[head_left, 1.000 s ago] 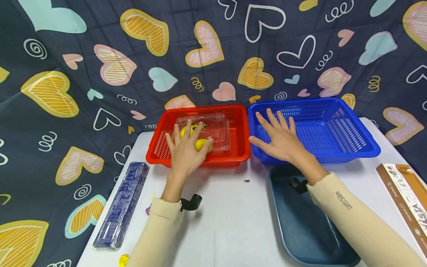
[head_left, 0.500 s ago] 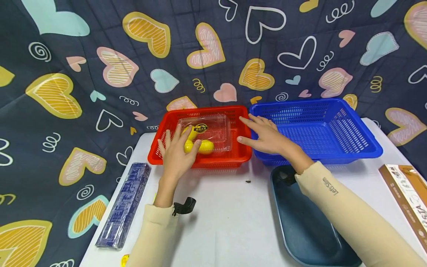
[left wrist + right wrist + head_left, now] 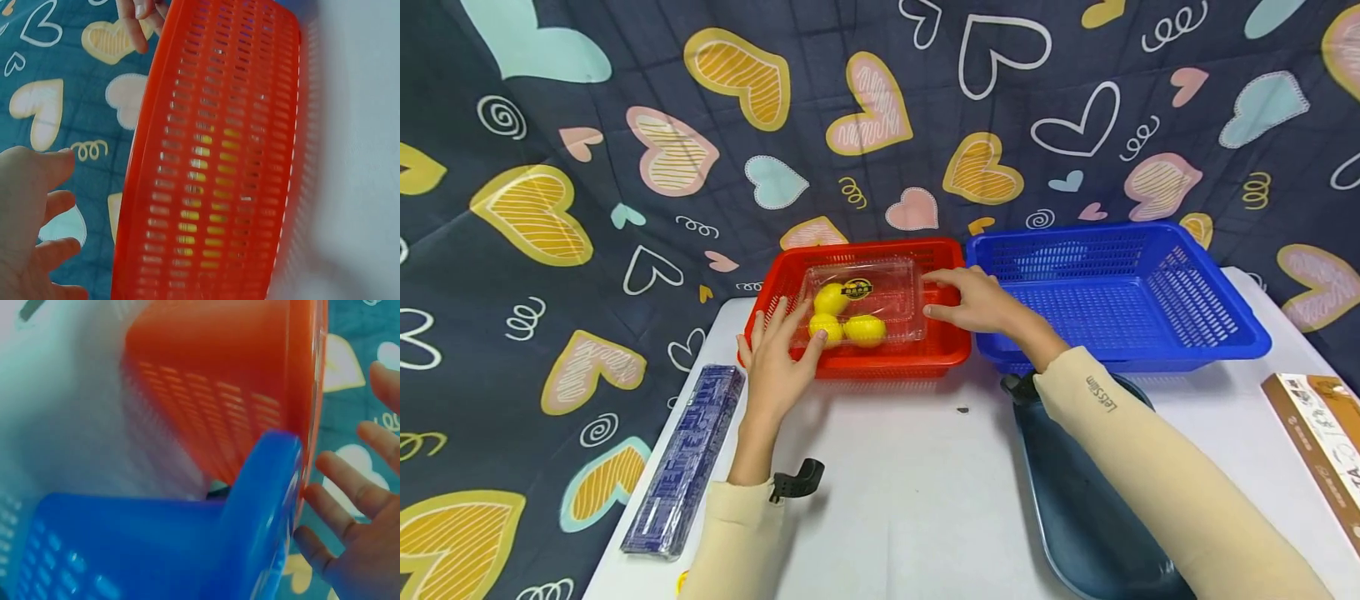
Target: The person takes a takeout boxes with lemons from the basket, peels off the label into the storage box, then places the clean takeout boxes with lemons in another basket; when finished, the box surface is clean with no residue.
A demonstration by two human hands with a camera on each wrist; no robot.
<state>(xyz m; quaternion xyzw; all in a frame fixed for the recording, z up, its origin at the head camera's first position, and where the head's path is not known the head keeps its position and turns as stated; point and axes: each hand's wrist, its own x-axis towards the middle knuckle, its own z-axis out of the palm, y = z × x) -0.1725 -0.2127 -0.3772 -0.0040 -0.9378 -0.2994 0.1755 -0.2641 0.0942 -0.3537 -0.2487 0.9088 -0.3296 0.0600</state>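
Note:
A clear plastic clamshell box (image 3: 898, 300) with a black-and-yellow label lies in the red basket (image 3: 887, 364). Inside the box are three yellow lemons (image 3: 865, 331). My left hand (image 3: 775, 358) hovers over the basket's left front corner, fingers spread and bent a little, with nothing in them. From the other side, my right hand (image 3: 977, 304) reaches over the basket's right rim, thumb and fingers apart, fingertips close to the box's right edge. In the left wrist view the lemons show yellow through the slots of the basket wall.
A blue basket (image 3: 1187, 350) stands right beside the red one. In front of it is a dark blue tray (image 3: 1075, 500). A blue-wrapped long packet (image 3: 685, 462) lies at left, a brown pasta box (image 3: 1315, 442) at right. A patterned cloth (image 3: 820, 92) hangs behind.
My hands have moved apart from above both baskets to either side of the clamshell box: the left hand back and leftward, the right hand leftward from the blue basket to the red one.

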